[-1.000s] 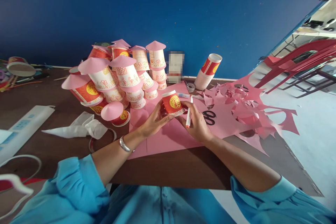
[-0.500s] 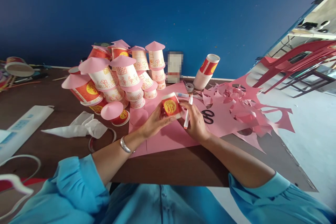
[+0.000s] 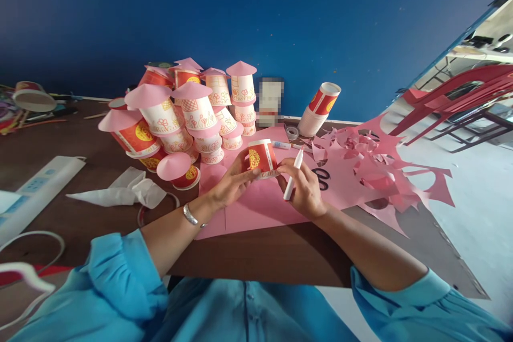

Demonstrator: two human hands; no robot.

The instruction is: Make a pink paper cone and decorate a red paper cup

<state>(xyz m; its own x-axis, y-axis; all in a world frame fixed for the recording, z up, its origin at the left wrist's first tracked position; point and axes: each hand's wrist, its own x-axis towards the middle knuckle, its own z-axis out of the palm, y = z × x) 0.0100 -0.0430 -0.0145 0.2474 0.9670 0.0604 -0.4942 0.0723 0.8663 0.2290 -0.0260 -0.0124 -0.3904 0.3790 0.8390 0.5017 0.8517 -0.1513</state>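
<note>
A red paper cup point(image 3: 262, 156) with a yellow emblem is gripped in my left hand point(image 3: 236, 181), upside down above pink paper sheets point(image 3: 260, 206). In my right hand point(image 3: 303, 187) is a white marker point(image 3: 294, 173), tilted with its reddish end up; the fingertips of that hand also touch the cup's lower rim. Left of my hands stand several stacked cups with pink cone roofs point(image 3: 192, 91), many drawn with flowers. A small red cup with a pink cone point(image 3: 174, 166) sits in front of them. Black scissor handles point(image 3: 321, 178) show beside my right hand.
Upside-down stacked cups point(image 3: 316, 117) stand near the blue wall, beside a tape roll point(image 3: 292, 132) and a glue tube point(image 3: 281, 145). Pink paper scraps point(image 3: 377, 165) spread to the right. A power strip point(image 3: 36, 192) and a crumpled white wrapper point(image 3: 124, 189) lie at left.
The cup has turned in my hands, so its emblem now faces left and a white strip shows on its side. The marker's upper end has swung slightly right.
</note>
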